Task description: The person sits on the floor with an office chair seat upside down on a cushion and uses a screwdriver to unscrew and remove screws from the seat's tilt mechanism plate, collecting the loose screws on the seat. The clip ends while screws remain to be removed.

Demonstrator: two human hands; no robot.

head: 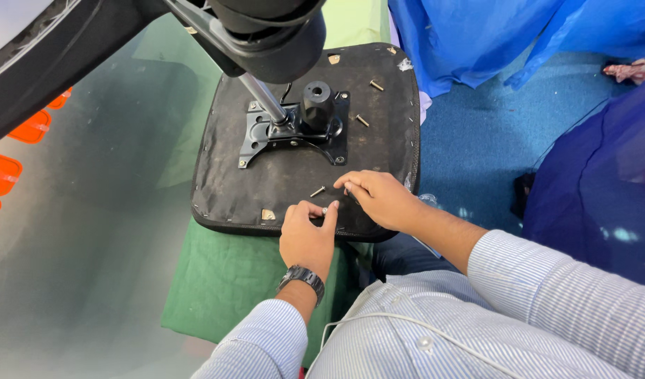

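While hands (308, 235) touch seat (224, 189), three bolts (317, 191).

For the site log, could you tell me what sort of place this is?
Probably a furniture assembly or repair workspace: an upturned chair seat with its metal mechanism plate, loose bolts, and blue plastic sheeting.

An upturned black chair seat (294, 182) lies at the centre of the frame on a green cloth (224, 281). A black metal mounting plate (266, 137) is fixed to its middle. Both hands rest at its lower edge: the left hand (307, 238) pinches a small bolt (324, 210), the right hand (378, 196) touches the seat just beside it. Loose bolts (317, 191) lie nearby.
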